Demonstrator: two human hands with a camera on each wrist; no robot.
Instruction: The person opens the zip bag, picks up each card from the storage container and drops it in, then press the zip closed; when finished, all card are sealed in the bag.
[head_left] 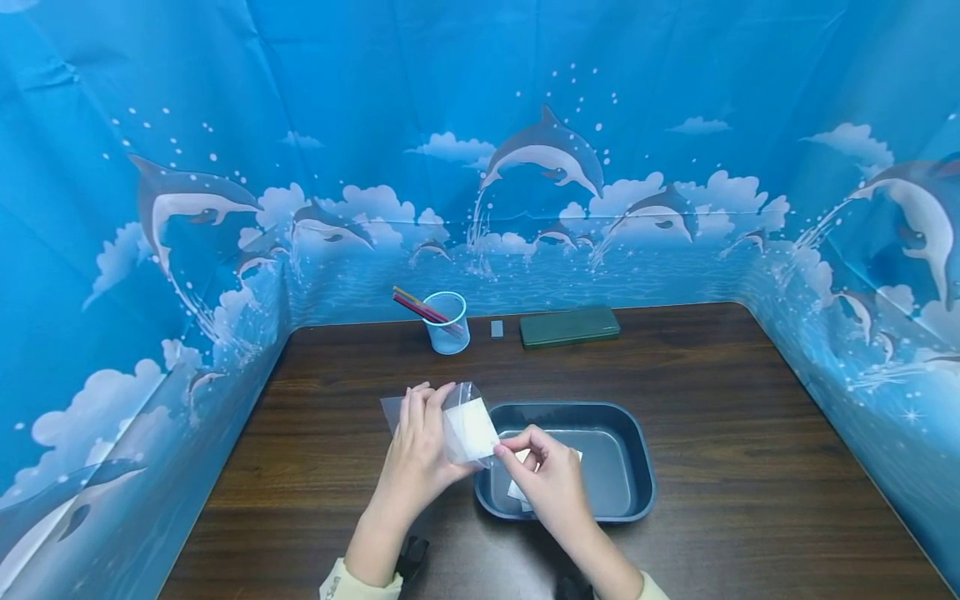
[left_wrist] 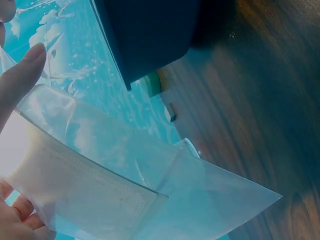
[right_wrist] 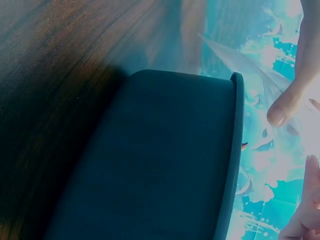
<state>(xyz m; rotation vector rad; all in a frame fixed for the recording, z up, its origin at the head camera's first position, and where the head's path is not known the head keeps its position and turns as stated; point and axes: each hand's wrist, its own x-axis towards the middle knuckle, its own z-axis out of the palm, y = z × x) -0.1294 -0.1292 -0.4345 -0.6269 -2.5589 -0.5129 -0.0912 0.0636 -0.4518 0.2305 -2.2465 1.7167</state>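
Clear bag (head_left: 461, 425) with white card pinched in left hand (head_left: 416, 454) grip, right hand (head_left: 551, 479) grip pinching its corner

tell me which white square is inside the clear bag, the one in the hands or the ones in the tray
The white square held up between both hands sits inside the clear bag. The other white pieces lie loose in the dark tray, under the right hand.

Clear glossy plastic bag (head_left: 457, 425), white paper card (head_left: 472, 429) inside. Tray (head_left: 637, 467) smooth matt dark plastic. Table (head_left: 750, 433) dark wood grain, slight sheen. Cup (head_left: 448, 323) translucent blue plastic.
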